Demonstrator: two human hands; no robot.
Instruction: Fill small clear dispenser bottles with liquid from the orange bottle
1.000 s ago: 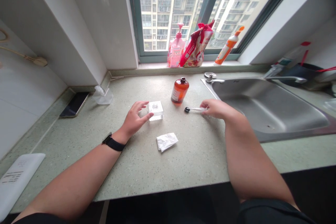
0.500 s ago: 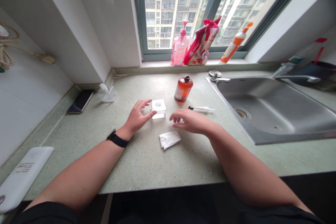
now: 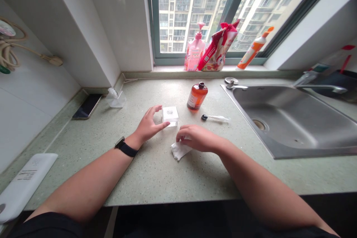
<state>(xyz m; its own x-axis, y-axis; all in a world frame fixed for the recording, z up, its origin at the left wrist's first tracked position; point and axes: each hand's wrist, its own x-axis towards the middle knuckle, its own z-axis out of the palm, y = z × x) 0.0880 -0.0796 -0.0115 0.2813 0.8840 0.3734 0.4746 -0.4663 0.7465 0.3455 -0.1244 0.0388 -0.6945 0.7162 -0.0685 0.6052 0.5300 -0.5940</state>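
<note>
A small clear square glass jar (image 3: 170, 115) with a round opening in its top stands mid-counter. Around its left side is my left hand (image 3: 149, 124), thumb and fingers apart; whether it touches the glass I cannot tell. My right hand (image 3: 199, 138) is over a folded white tissue (image 3: 180, 151), with curled fingertips pinching its upper part. The hand hides the tissue's right side. Behind the hands stands an uncapped amber bottle (image 3: 197, 97) with a label. To its lower right lies a clear dropper (image 3: 219, 118) with a black cap (image 3: 204, 117).
A steel sink (image 3: 267, 145) is set in the counter at right. Left lie a phone (image 3: 87, 106), a clear plastic container (image 3: 116, 100) with something white inside, and a white power bank-like slab (image 3: 26, 186). A pink pump bottle (image 3: 194, 54) stands on the windowsill.
My right hand has come down and toward me onto the tissue, its fingers curling on it. My left hand stays beside the jar. The view has shifted slightly.
</note>
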